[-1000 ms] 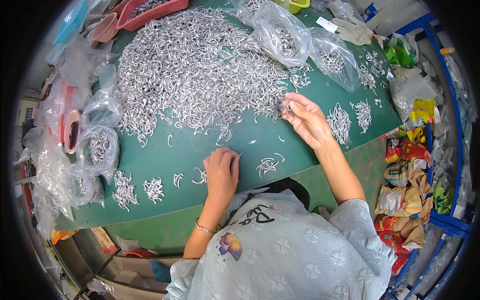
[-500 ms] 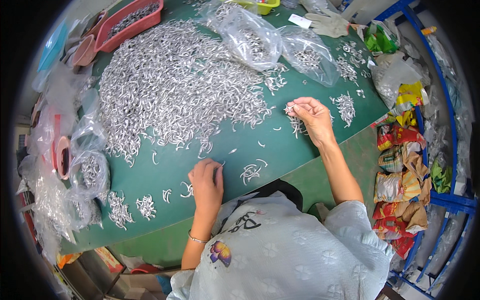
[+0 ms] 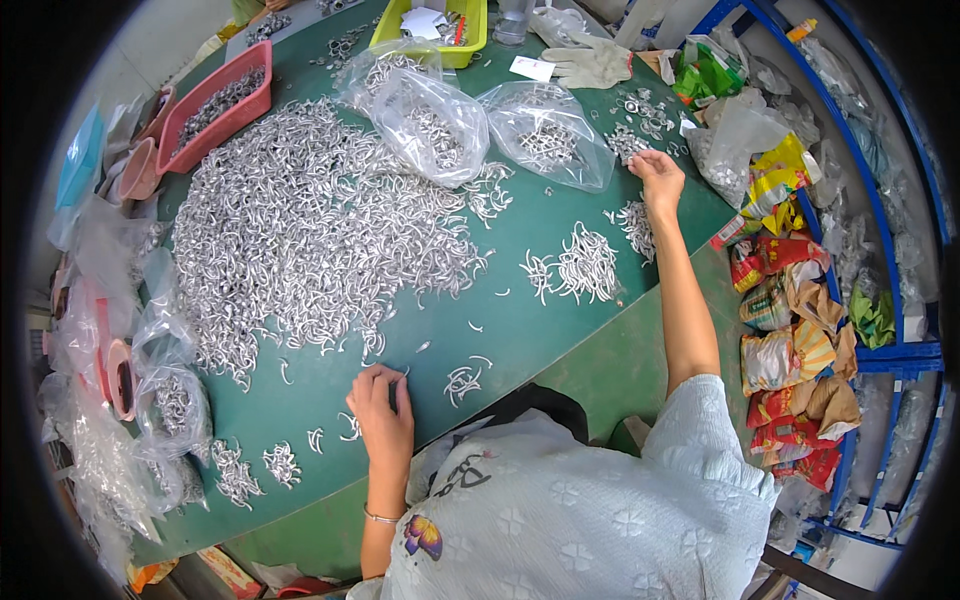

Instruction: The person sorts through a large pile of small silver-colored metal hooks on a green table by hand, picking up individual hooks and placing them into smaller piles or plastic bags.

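A broad heap of small curved silvery metal pieces [image 3: 320, 220] covers the left and middle of the green table [image 3: 540, 350]. My left hand [image 3: 383, 415] rests near the front edge with fingers curled; one curved piece touches its fingertips, and whether it grips any is hidden. Further right my right hand [image 3: 660, 185] reaches out, its fingers pinched at the edge of a small pile of metal parts [image 3: 625, 143]. What lies in that pinch is too small to tell. Below it are a sorted pile of curved pieces [image 3: 587, 263] and another small pile [image 3: 637, 228].
Clear plastic bags [image 3: 550, 135] of parts lie at the back. Beyond stand a pink tray [image 3: 225, 110], a yellow-green basket [image 3: 478, 30] and a work glove [image 3: 588, 65]. Small piles [image 3: 235, 475] line the front left. A blue rack [image 3: 900, 358] and packed bags [image 3: 790, 360] flank the right.
My right hand has moved away to the far right, from above the sorted pile of curved pieces to the farther small pile. My left hand stays near the front edge. The view has shifted.
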Available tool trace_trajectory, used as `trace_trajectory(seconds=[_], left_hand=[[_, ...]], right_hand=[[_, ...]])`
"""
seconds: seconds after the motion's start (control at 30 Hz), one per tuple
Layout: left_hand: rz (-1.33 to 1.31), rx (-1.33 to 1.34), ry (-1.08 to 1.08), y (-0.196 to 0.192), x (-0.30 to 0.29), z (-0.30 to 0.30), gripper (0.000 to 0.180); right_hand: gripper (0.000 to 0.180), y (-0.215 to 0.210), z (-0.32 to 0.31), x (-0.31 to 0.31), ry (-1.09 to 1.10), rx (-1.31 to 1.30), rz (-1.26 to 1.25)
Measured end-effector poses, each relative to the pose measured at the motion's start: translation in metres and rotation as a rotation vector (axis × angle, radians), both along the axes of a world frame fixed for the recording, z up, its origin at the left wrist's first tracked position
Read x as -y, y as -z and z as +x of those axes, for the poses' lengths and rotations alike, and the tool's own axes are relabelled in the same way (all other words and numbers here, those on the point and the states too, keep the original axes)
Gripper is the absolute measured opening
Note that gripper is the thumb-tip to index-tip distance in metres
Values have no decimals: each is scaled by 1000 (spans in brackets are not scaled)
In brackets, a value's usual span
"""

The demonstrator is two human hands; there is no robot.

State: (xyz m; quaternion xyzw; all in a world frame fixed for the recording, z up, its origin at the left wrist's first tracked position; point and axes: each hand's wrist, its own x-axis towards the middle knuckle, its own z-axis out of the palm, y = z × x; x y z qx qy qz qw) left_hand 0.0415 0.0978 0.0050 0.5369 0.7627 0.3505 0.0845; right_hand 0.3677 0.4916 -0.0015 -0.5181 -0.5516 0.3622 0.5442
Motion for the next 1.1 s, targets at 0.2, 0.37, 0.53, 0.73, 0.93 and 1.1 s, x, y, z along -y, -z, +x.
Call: trace_trajectory(seconds=[0.2, 0.37, 0.53, 0.73, 0.93, 1.1], left_hand=[[-13, 3, -16, -4, 0, 2, 15], [-18, -12, -24, 1, 3, 0, 15], [-18, -9, -21, 2, 2, 3, 14], [-29, 5, 17, 1, 2, 7, 14], [13, 21, -5, 0, -2, 11, 13], [22, -4, -19, 1, 0, 7, 13]], right_hand=[[9, 14, -14, 6, 1, 540, 64], [13, -14, -17, 28, -16, 801, 121], [8, -57, -58, 96, 53, 699, 442], [41, -57, -145, 197, -827, 743, 289], [36, -10, -181, 206, -802, 749, 265], [17, -30, -184, 200, -853, 489, 187]])
